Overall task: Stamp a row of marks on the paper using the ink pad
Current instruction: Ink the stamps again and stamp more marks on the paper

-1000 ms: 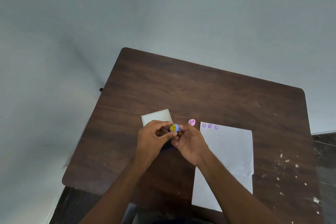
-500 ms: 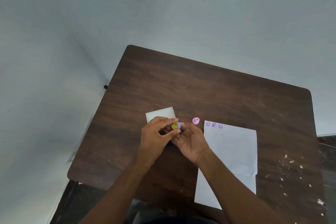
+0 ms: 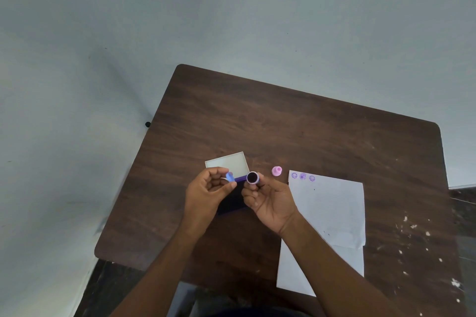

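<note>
Hands above purple ink pad [image 3: 233,203], left hand [image 3: 206,194] pinching blue cap [image 3: 230,176], right hand [image 3: 270,199] gripping round stamp [image 3: 252,177], paper [image 3: 332,213] right of pad with three marks [image 3: 303,177]

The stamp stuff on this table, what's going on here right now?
A person sits at a dark wooden table. The right hand holds a small round stamp, its dark face turned up. The left hand pinches a small blue piece, perhaps its cap. The open purple ink pad lies under the hands, its pale lid behind. The white paper shows three purple marks along its top edge. A pink stamp stands nearby.
</note>
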`<control>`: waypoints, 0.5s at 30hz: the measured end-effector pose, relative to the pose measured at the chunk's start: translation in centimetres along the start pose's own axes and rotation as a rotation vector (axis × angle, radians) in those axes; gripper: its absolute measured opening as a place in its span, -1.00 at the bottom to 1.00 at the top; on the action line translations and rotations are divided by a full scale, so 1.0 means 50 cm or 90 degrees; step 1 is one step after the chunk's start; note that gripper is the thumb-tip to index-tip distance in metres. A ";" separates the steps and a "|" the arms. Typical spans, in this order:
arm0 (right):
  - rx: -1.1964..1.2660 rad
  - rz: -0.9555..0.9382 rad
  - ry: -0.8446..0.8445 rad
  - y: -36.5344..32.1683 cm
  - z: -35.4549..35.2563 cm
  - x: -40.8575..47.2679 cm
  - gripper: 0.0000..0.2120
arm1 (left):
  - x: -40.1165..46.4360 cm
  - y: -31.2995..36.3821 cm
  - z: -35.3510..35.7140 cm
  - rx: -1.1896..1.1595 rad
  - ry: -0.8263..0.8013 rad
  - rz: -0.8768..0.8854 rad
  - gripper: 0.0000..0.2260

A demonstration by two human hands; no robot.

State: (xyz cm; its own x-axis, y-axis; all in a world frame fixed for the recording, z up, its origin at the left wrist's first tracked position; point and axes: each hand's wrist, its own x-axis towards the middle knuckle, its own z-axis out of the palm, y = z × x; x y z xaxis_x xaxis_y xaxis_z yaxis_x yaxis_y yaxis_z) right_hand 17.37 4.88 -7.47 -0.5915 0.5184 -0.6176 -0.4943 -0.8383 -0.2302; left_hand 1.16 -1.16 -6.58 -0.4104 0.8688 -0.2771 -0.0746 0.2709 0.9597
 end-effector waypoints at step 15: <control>0.028 0.053 -0.069 0.001 0.022 -0.005 -0.77 | -0.009 -0.107 -0.072 0.153 0.039 -0.117 -0.73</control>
State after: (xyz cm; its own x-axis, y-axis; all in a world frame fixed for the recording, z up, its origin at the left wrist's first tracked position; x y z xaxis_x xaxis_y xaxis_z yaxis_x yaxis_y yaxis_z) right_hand 16.81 4.87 -6.51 -0.6958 0.4647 -0.5476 -0.4666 -0.8721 -0.1472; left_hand -1.51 -4.47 -11.42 -0.4641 0.7720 -0.4344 0.0615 0.5172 0.8536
